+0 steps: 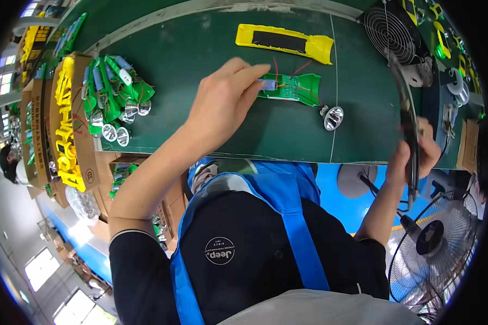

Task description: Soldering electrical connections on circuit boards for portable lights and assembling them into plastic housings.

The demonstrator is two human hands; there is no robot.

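My left hand [222, 100] is closed in a pinch at the left end of a green half-shell [307, 91]; what its fingertips hold, if anything, is hidden. In that shell lie a blue-purple battery cell [269, 85] and thin red wires, some sticking up. A wire runs from it to a silver lamp reflector [333, 118] on the bench. My right hand [417, 154], at the bench's right front, is wrapped round a long dark tool [409, 114] held nearly upright; its kind is unclear. Beyond the green shell lies a yellow casing half [279, 41] with a black inset.
Green shells with batteries and reflectors [116, 97] are heaped at the bench's left, beside a carton [84, 124] holding yellow parts [65, 124]. A round black fan [390, 32] stands at the back right. A floor fan [431, 238] is at lower right.
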